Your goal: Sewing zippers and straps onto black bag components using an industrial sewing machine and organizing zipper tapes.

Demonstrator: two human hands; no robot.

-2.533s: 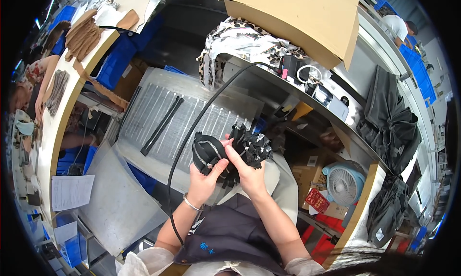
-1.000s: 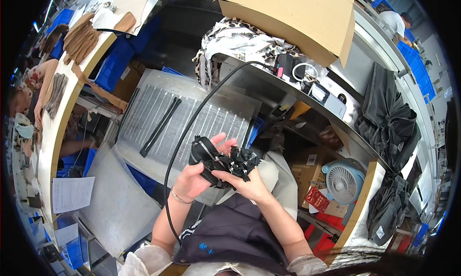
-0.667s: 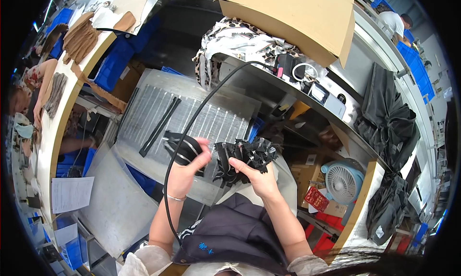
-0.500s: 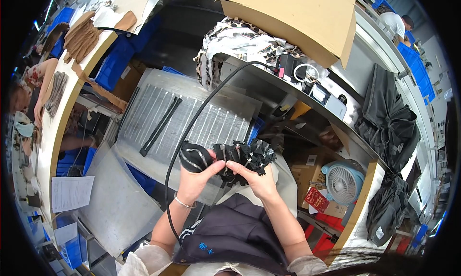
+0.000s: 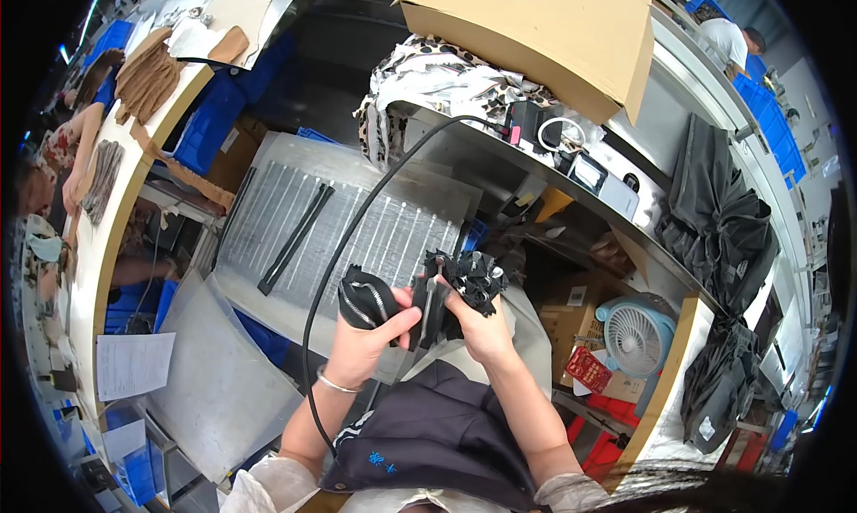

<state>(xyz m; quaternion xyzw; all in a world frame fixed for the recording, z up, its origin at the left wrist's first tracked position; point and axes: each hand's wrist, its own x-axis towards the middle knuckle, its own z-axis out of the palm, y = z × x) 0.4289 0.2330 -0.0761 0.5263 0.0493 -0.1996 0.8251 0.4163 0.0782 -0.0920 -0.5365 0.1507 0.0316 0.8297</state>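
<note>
My left hand [image 5: 364, 345], a silver bangle on its wrist, is closed round a looped black zipper [image 5: 361, 300] with silver teeth. Close beside it, my right hand [image 5: 483, 333] grips a thick bundle of black zippers [image 5: 478, 279], whose cut ends fan upward. One zipper [image 5: 432, 306] stands out from the bundle between the two hands; my left fingertips are near it, and whether they touch it is hard to see. Beyond the hands lies a grey board [image 5: 393, 196] marked with pale parallel strips. On it rest long black zipper strips [image 5: 297, 238], set at a slant.
A black cable [image 5: 332, 263] arcs past my left hand up to the metal bench. That bench carries a cardboard box [image 5: 536, 31], leopard-print fabric [image 5: 428, 75] and small devices. At right are a blue fan [image 5: 636, 336] and black fabric [image 5: 719, 214]. Another person's arm [image 5: 82, 151] is at far left.
My hands have drawn slightly apart, with a gap opening between the left hand's looped zipper and the right hand's bundle. One zipper now stands separate at the bundle's left side.
</note>
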